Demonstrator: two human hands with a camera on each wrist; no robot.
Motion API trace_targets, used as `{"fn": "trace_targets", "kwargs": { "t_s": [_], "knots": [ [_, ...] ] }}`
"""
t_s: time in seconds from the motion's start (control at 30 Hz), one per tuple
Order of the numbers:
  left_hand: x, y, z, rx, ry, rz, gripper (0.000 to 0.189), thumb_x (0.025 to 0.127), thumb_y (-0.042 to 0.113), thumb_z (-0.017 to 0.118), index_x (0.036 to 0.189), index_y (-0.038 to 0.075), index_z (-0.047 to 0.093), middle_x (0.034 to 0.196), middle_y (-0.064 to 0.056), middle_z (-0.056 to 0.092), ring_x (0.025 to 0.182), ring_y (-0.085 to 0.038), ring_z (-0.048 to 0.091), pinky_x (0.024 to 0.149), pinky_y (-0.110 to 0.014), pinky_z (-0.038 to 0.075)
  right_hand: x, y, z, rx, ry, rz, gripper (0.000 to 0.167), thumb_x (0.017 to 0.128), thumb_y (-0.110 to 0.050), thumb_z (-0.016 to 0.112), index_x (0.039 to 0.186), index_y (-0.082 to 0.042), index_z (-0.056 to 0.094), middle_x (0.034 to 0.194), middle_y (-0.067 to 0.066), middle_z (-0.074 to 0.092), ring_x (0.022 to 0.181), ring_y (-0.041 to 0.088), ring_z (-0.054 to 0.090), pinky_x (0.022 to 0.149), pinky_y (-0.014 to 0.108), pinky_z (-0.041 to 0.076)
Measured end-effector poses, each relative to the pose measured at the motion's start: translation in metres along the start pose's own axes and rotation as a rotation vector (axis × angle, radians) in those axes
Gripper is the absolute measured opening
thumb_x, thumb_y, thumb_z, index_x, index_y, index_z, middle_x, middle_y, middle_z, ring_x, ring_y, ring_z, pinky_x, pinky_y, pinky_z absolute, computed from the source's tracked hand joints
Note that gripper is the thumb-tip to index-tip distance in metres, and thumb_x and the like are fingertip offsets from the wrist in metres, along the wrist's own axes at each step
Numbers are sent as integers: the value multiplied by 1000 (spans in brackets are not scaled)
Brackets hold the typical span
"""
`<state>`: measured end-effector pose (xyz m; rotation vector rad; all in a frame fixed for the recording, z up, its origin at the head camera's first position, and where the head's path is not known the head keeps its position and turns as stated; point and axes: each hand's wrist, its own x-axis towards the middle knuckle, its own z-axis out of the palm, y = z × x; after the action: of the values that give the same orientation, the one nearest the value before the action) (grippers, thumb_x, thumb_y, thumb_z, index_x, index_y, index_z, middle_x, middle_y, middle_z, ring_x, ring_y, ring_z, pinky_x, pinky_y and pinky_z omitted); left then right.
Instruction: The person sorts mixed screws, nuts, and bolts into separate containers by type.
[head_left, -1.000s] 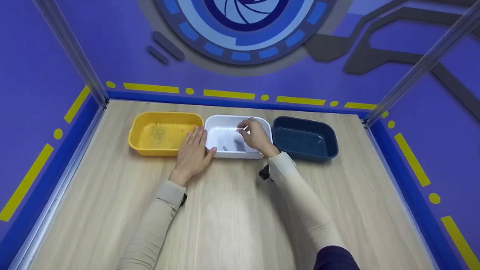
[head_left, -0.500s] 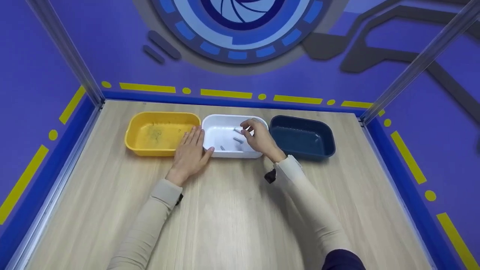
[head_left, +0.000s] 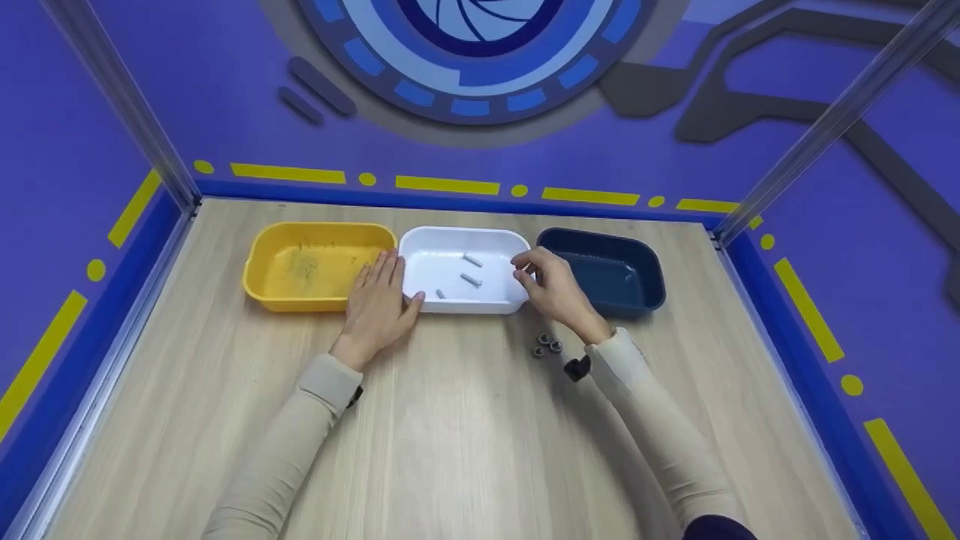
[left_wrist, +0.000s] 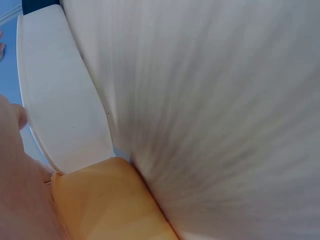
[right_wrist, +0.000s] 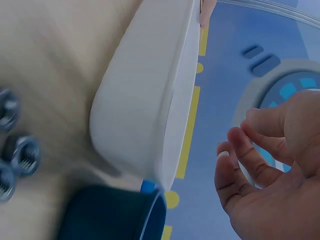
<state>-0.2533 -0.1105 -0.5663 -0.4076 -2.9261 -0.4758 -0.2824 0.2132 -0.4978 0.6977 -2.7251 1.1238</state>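
My left hand (head_left: 376, 305) lies with straight fingers across the adjoining rims of the yellow bin (head_left: 315, 304) and the white bin (head_left: 466, 307). Three grey bolts (head_left: 471, 280) lie apart on the white bin's floor. Over the gap between the white bin and the dark blue bin (head_left: 626, 309), my right hand (head_left: 559, 291) hovers with loosely bent fingers. Nothing shows between those fingers (right_wrist: 252, 155) in the right wrist view. Three metal nuts (head_left: 547, 346) sit clustered on the table, just in front of the right hand and beside its wrist.
The three bins stand side by side near the back of the wooden table (head_left: 450, 420). Blue-purple printed panels (head_left: 480, 165) enclose the back and both sides, with metal posts (head_left: 825, 127) at the corners. Dark specks mark the yellow bin's floor.
My right hand has let go of a bolt inside the white bin and moved right, off toward the dark bin. The nuts have come into sight from behind its wrist. The left hand stays put.
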Motion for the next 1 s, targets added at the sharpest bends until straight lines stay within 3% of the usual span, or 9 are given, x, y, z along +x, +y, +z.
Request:
{"fn": "trace_targets", "kwargs": {
  "t_s": [0.4,0.57,0.7,0.83,1.0],
  "knots": [
    [16,30,3,-18,-40,24,82,109,58,41,166,-1,31,176,-18,26,166,-35,16,137,-51,13,-49,30,-26,11,72,-2,14,101,-2,72,113,3,75,103,12,74,87,20,65,74,28,53],
    [25,46,7,-33,-61,71,84,109,60,39,165,-1,34,175,-18,29,166,-34,18,137,-49,12,-63,39,-27,22,72,13,13,100,-3,72,112,1,75,101,10,74,87,19,65,74,34,56],
    [34,59,10,-45,-62,115,83,109,60,40,164,-2,36,174,-18,32,166,-34,19,137,-49,13,-74,45,-25,24,70,38,12,100,-2,72,111,0,76,99,10,73,85,16,63,74,27,52],
    [44,73,15,-56,-73,144,83,108,61,42,164,0,38,173,-17,34,166,-34,20,137,-49,14,-84,53,-22,34,60,67,14,100,-1,72,112,4,76,99,11,73,84,16,61,72,33,54],
    [55,92,22,-61,-83,181,83,108,61,43,164,0,36,173,-17,34,165,-34,22,137,-48,16,-97,63,-16,62,44,119,17,97,1,74,114,5,75,101,12,74,89,21,66,75,29,56]
  ]
}}
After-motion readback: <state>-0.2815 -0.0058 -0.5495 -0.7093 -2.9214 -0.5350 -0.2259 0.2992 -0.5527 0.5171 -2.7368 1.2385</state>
